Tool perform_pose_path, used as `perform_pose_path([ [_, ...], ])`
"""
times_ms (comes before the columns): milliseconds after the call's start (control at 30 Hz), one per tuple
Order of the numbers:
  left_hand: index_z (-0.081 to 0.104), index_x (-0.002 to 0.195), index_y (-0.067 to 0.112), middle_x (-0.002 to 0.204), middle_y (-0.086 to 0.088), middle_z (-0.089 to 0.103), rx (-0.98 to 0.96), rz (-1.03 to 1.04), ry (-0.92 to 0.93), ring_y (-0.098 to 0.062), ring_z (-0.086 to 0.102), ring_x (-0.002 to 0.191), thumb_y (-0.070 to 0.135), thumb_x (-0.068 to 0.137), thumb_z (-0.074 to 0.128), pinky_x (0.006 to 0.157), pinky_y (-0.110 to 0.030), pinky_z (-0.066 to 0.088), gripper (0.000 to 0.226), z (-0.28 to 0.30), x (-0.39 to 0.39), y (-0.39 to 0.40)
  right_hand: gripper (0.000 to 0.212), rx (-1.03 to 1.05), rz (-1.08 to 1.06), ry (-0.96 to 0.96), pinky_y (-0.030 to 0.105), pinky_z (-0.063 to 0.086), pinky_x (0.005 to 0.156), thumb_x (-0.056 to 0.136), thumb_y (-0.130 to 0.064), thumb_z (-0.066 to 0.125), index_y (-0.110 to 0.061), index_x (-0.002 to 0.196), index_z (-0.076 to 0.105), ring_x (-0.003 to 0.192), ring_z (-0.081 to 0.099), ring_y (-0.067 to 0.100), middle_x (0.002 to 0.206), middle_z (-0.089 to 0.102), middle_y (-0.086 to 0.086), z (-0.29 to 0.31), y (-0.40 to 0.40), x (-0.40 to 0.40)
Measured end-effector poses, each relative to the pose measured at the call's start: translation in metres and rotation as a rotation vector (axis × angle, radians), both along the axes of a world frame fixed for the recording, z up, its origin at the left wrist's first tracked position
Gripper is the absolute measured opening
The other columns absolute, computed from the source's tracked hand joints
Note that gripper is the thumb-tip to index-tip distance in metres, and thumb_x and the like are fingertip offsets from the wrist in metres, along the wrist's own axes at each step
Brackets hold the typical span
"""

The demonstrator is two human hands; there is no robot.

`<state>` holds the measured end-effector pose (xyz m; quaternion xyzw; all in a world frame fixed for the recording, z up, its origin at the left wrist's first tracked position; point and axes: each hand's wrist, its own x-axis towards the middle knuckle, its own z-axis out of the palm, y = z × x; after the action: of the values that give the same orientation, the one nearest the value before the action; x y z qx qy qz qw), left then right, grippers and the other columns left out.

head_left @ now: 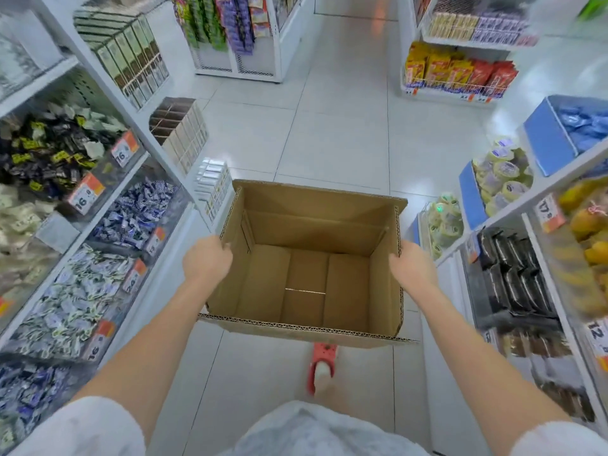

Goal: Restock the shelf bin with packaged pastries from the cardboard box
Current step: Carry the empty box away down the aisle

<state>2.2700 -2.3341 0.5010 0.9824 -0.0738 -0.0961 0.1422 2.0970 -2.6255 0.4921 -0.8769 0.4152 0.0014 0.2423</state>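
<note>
Gripping the cardboard box (309, 264) by its two side walls, the left hand (206, 260) and the right hand (413, 266) were each curled over a top edge, probably so the open mouth stayed level and facing up at the centre of the frame above the tiled floor (335, 126). No packaged pastries showed inside; its bottom lay bare. Judging by that, the restocking looked finished, and bins of wrapped goods lined the shelves (98, 205) at left and right.

Bright, even overhead light with faint shadows; glare sheens the tiled floor (329, 103). Shelves (98, 179) bend and blur toward the edges.
</note>
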Motion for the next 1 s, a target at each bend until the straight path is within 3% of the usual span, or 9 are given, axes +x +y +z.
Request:
perform_pose_path([
  [133,0.055,0.09,0.003,0.091,-0.017,0.062,-0.018,0.02,-0.002,-0.036,0.06,0.088,0.027,0.1,0.041,0.067,-0.034,0.042,0.028,0.002,0.095,-0.061,0.023,0.0,0.022,0.024,0.031,0.045,0.07,0.093,-0.014,0.042,-0.003,0.109,0.055,0.09,0.061,0.034,0.095,0.063,0.015,0.008,-0.064,0.097],
  [233,0.057,0.098,0.001,0.095,-0.018,0.063,-0.016,0.036,-0.006,-0.036,0.061,0.09,0.028,0.1,0.041,0.069,-0.035,0.044,0.031,0.007,0.166,-0.098,0.021,0.007,0.045,-0.018,0.035,0.05,0.073,0.09,-0.013,0.042,-0.004,0.102,0.057,0.085,0.06,0.033,0.092,0.065,0.014,0.013,-0.107,0.174],
  [333,0.057,0.093,0.002,0.092,-0.019,0.064,-0.016,0.057,-0.02,-0.038,0.061,0.09,0.028,0.099,0.043,0.076,-0.041,0.05,0.03,0.013,0.235,-0.128,0.019,-0.022,0.084,-0.023,0.031,0.04,0.066,0.09,-0.012,0.043,-0.005,0.098,0.058,0.081,0.054,0.032,0.093,0.064,0.014,0.021,-0.139,0.252],
  [467,0.059,0.101,-0.001,0.1,-0.021,0.064,-0.001,0.092,-0.039,-0.039,0.06,0.096,0.027,0.099,0.044,0.08,-0.041,0.046,0.031,0.012,0.337,-0.161,0.022,-0.017,0.093,-0.026,0.039,0.051,0.075,0.089,-0.013,0.044,-0.004,0.102,0.059,0.088,0.06,0.037,0.094,0.064,0.017,0.021,-0.177,0.364],
  [567,0.058,0.106,0.0,0.105,-0.02,0.062,-0.008,0.08,-0.04,-0.039,0.058,0.1,0.026,0.099,0.043,0.081,-0.041,0.045,0.031,0.014,0.421,-0.186,0.02,0.001,0.089,-0.038,0.045,0.055,0.072,0.088,-0.013,0.044,-0.003,0.098,0.059,0.08,0.061,0.037,0.087,0.063,0.016,0.017,-0.2,0.447],
  [700,0.058,0.109,0.0,0.105,-0.019,0.063,0.004,0.057,-0.054,-0.037,0.059,0.098,0.026,0.1,0.042,0.077,-0.039,0.045,0.032,0.028,0.527,-0.222,0.016,0.043,0.053,-0.057,0.043,0.056,0.07,0.089,-0.013,0.044,-0.007,0.093,0.058,0.074,0.062,0.034,0.083,0.062,0.011,0.023,-0.229,0.548],
  [800,0.057,0.113,0.0,0.112,-0.019,0.06,0.009,0.053,-0.063,-0.037,0.056,0.105,0.026,0.101,0.041,0.079,-0.038,0.043,0.033,0.034,0.599,-0.247,0.015,0.024,0.032,-0.1,0.034,0.05,0.065,0.089,-0.012,0.044,-0.006,0.088,0.058,0.072,0.059,0.032,0.074,0.059,0.008,0.024,-0.252,0.619],
  [1000,0.058,0.103,0.002,0.106,-0.02,0.062,-0.045,0.094,-0.036,-0.039,0.057,0.1,0.026,0.099,0.043,0.079,-0.04,0.045,0.029,0.018,0.734,-0.29,0.012,0.018,0.057,-0.102,0.028,0.036,0.056,0.089,-0.01,0.044,-0.012,0.078,0.05,0.067,0.054,0.03,0.067,0.053,0.004,0.012,-0.304,0.759],
])
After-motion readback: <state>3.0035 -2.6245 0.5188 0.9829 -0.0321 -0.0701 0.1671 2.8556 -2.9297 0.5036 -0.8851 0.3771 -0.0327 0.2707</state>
